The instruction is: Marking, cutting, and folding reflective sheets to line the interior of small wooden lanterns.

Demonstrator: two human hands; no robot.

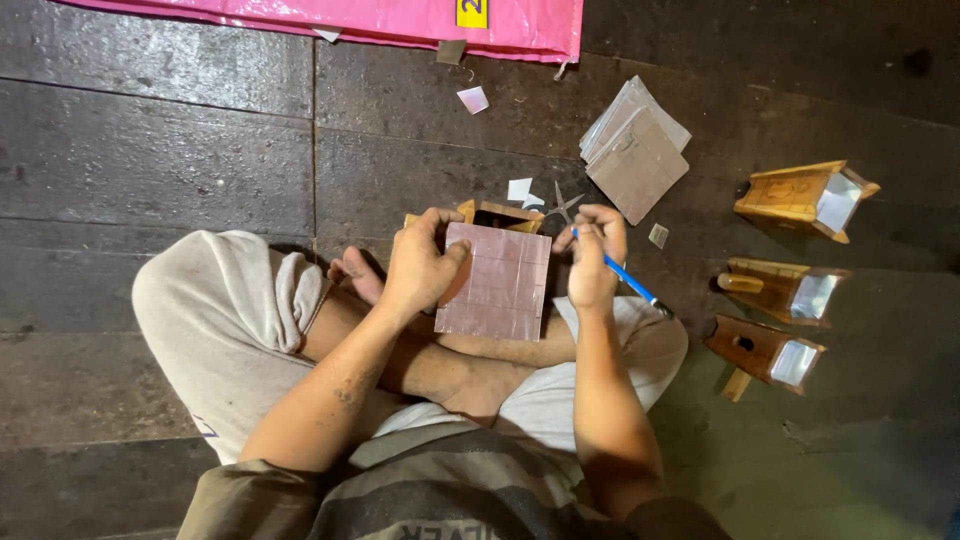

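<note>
Left hand (420, 265) clamps a pinkish, foil-like square sheet (497, 282) flat against a small wooden box (497, 214) at the centre of the frame, thumb and fingers closed over the sheet's left edge. The right hand (592, 258) is closed around a blue pen (628, 283), its tip at the sheet's upper right corner and its barrel pointing toward the lower right. The person sits cross-legged on a dark plank floor (180, 150), the sheet resting just above the crossed shins.

Judged from the pose, the work here is marking the sheet against the box. It would go best with the holding hand pressing firmly so the sheet cannot slide, and the pen kept tight along the box's edge beneath.

A pair of scissors (563, 208) lies just beyond the right hand, with small offcuts (520, 189) beside it. A stack of similar sheets (636, 150) lies at upper right.

At the right of the frame three wooden boxes lie on their sides, well apart from the hands: the top one (805, 198), the middle one (780, 288) and the lowest (765, 352). Each shows a shiny lining at its open mouth; whether anything else is inside cannot be told. A pink plastic sheet (350, 20) runs along the top edge.
</note>
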